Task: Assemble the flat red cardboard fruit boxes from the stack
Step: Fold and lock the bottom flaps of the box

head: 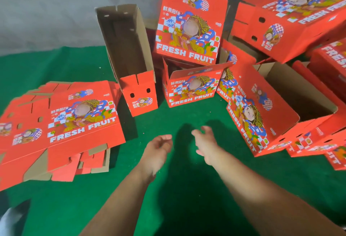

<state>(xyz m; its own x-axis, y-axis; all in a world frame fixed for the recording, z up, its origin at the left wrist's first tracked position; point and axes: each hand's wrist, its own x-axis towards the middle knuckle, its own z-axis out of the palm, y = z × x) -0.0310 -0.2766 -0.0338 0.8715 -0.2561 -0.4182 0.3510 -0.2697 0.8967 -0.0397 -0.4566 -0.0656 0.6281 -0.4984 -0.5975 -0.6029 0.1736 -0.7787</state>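
Green felt floor (pixel 168 189) is meeting a grey wall (pixel 46 10) at upper left; left hand (pixel 157 151) and right hand (pixel 206 145) are hovering loosely open, holding nothing, beside the flat stack (pixel 61 123).

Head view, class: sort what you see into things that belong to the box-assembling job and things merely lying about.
Job:
stack of flat red boxes
assembled boxes
left hand, empty
right hand, empty

Lying about:
green floor covering
grey wall
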